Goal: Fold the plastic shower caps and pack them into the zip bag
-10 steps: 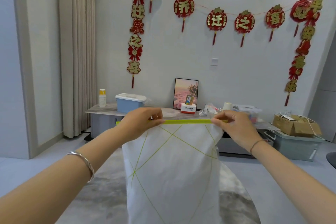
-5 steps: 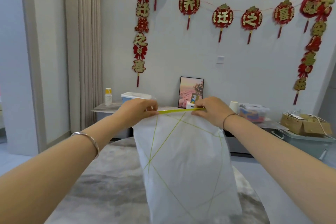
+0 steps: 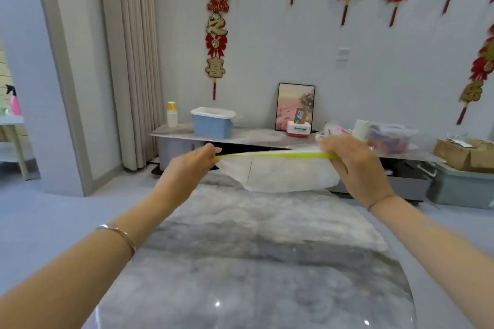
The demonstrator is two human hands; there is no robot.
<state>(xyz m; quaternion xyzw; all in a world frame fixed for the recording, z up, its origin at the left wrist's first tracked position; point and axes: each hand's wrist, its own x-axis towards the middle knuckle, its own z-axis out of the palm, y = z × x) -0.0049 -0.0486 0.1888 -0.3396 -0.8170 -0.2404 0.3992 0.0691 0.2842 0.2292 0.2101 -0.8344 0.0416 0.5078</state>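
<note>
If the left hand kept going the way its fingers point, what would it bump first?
Probably the bag, whose yellow strip the left hand pinches; past it stands the low cabinet, though depth is unclear.

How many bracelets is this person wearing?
2: a metal bangle on the left wrist and a thin cord on the right wrist. Any further up the arms would be out of view.

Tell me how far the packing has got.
Done, seemingly: the bag looks puffed, though its contents are hidden. In hand: the left hand and right hand pinch the two ends of its yellow zip strip. Left: sealing, if it is not yet shut; I cannot tell.
</note>
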